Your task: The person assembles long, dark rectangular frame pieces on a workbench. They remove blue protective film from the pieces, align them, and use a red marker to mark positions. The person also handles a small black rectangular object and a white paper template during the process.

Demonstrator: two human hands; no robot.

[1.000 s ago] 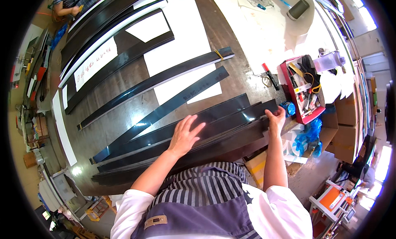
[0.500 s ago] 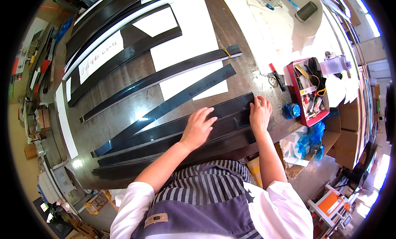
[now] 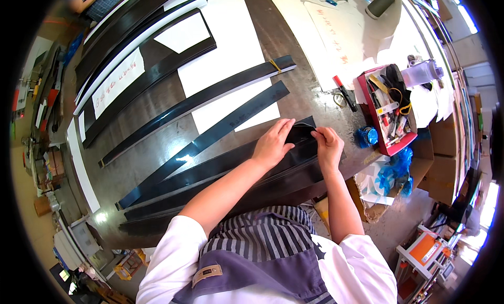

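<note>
Pinching at the near end of a long black strip [image 3: 220, 165], both hands are seen working close together. The left hand [image 3: 273, 144] is laid over the strip with fingertips pressed down; the right hand [image 3: 328, 146] is closed on the strip's end, just beside it. From the grip the strip's long axis runs away leftward across the bench [image 3: 157, 109]. More black strips [image 3: 199, 102] lie beyond; a red tray [image 3: 365, 102] sits rightward, near the bench edge.
</note>
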